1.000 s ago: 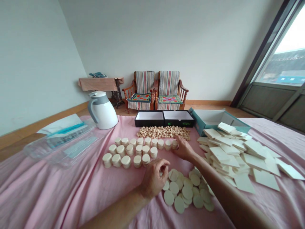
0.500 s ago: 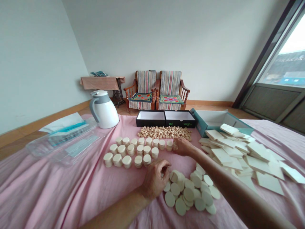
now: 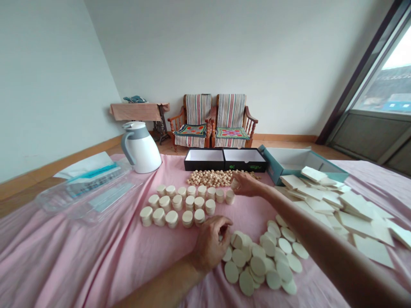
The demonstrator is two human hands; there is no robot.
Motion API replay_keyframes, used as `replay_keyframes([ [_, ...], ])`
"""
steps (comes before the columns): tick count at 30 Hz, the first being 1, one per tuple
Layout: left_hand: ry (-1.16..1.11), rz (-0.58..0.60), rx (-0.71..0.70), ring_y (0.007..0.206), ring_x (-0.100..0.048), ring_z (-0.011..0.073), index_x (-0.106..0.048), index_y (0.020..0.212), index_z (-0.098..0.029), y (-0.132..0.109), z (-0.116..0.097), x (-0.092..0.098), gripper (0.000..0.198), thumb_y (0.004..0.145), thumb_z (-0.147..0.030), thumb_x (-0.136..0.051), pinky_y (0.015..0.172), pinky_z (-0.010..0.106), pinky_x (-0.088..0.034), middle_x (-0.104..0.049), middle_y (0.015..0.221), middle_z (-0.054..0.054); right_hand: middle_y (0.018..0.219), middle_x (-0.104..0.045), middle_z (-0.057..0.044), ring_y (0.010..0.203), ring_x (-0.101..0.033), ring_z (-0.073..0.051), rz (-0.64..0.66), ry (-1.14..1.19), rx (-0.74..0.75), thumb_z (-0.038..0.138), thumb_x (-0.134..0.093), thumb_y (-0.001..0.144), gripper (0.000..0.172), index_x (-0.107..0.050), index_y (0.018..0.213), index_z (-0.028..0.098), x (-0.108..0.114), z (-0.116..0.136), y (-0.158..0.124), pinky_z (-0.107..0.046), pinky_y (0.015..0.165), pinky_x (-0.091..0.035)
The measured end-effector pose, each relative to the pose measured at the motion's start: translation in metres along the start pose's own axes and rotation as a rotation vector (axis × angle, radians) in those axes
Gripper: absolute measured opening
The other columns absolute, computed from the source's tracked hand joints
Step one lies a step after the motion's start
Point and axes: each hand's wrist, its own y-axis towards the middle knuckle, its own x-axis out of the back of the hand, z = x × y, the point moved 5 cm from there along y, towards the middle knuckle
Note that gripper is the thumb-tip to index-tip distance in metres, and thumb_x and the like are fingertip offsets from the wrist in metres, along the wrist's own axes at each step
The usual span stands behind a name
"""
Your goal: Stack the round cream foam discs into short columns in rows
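Stacking is in hand: the right hand grips a disc stack just beyond the 3 rows of stacks, the left hand curls over the loose discs, its hold hidden, and the next move calls for a level set-down.

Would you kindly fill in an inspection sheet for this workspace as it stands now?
Surface: pink cloth, wrinkled, covering the table.
Job's things: loose discs in a heap; disc stacks in three rows; wooden beads heaped behind them.
Clutter: square tiles piled at right; black boxes and teal box, open; white jug; clear plastic tray.
Hands: left hand curled on the loose discs, grip unclear; right hand grips a small cream piece beside the wooden beads.
Cables: nothing seen.
Surroundings: two striped chairs, side table, window at right.
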Motion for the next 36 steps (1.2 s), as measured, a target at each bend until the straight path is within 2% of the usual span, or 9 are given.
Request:
replay_keyframes([
  [5,-0.002,-0.004,0.013,0.073,-0.060,0.0150,-0.064,0.088,-0.016,0.000,0.000,0.001,0.020,0.077,-0.009,-0.049,0.071,0.026,-0.046,-0.066,0.078,0.004,0.089,-0.065,-0.007,0.076,-0.058,-0.016,0.031,0.004,0.094,0.026,-0.061,0.065,0.029,-0.058,0.092,0.015,0.002,0.000,0.023,-0.021,0.060,-0.035],
  [9,-0.005,-0.013,0.019,0.073,-0.060,0.0149,-0.064,0.087,-0.016,0.001,-0.001,0.002,0.020,0.076,-0.008,-0.050,0.070,0.026,-0.046,-0.066,0.078,0.003,0.088,-0.066,-0.006,0.076,-0.059,-0.016,0.082,0.018,0.141,0.028,-0.061,0.068,0.027,-0.058,0.092,0.016,0.001,-0.001,0.024,-0.020,0.060,-0.036],
  [15,-0.010,-0.013,0.017,0.073,-0.060,0.0145,-0.064,0.086,-0.017,0.001,0.000,0.000,0.019,0.076,-0.008,-0.051,0.070,0.025,-0.045,-0.066,0.078,0.003,0.090,-0.065,-0.009,0.080,-0.059,-0.018,0.029,0.005,0.110,0.021,-0.057,0.069,0.022,-0.059,0.089,0.013,-0.002,-0.009,0.013,-0.022,0.065,-0.038],
  [24,0.020,-0.009,0.010,0.074,-0.060,0.0145,-0.063,0.086,-0.017,0.000,-0.001,0.001,0.018,0.078,-0.009,-0.049,0.070,0.024,-0.045,-0.066,0.078,0.003,0.089,-0.066,-0.012,0.078,-0.060,-0.021,0.066,-0.045,0.049,0.021,-0.059,0.067,0.024,-0.062,0.089,0.012,-0.020,-0.006,0.011,-0.024,0.062,-0.039],
  [27,0.012,-0.005,0.011,0.074,-0.060,0.0143,-0.063,0.087,-0.018,0.000,0.001,0.000,0.019,0.077,-0.008,-0.049,0.070,0.024,-0.046,-0.066,0.078,0.003,0.095,-0.066,-0.012,0.084,-0.060,-0.021,0.082,-0.031,0.068,0.022,-0.063,0.065,0.030,-0.062,0.094,0.013,-0.014,-0.007,0.009,-0.025,0.067,-0.040],
  [31,-0.002,-0.011,0.003,0.072,-0.060,0.0143,-0.063,0.088,-0.017,0.001,0.000,0.001,0.021,0.076,-0.008,-0.049,0.070,0.025,-0.046,-0.066,0.078,0.003,0.101,-0.064,-0.010,0.088,-0.058,-0.019,0.024,0.068,0.048,0.020,-0.061,0.066,0.038,-0.059,0.103,0.014,0.009,-0.007,0.001,-0.025,0.073,-0.041],
  [33,-0.003,-0.012,0.000,0.071,-0.059,0.0144,-0.064,0.087,-0.016,0.001,-0.001,0.001,0.020,0.077,-0.009,-0.049,0.069,0.025,-0.046,-0.066,0.077,0.003,0.102,-0.064,-0.009,0.090,-0.058,-0.019,0.008,0.127,0.080,0.019,-0.060,0.067,0.039,-0.058,0.106,0.015,0.017,0.002,-0.005,-0.025,0.075,-0.040],
  [36,-0.003,-0.018,-0.003,0.071,-0.059,0.0145,-0.064,0.087,-0.016,0.002,-0.002,0.002,0.020,0.077,-0.009,-0.049,0.068,0.025,-0.046,-0.066,0.076,0.003,0.105,-0.064,-0.008,0.100,-0.055,-0.023,0.015,0.088,0.160,0.028,-0.063,0.068,0.039,-0.060,0.105,0.018,0.020,0.025,-0.013,-0.032,0.085,-0.036],
])
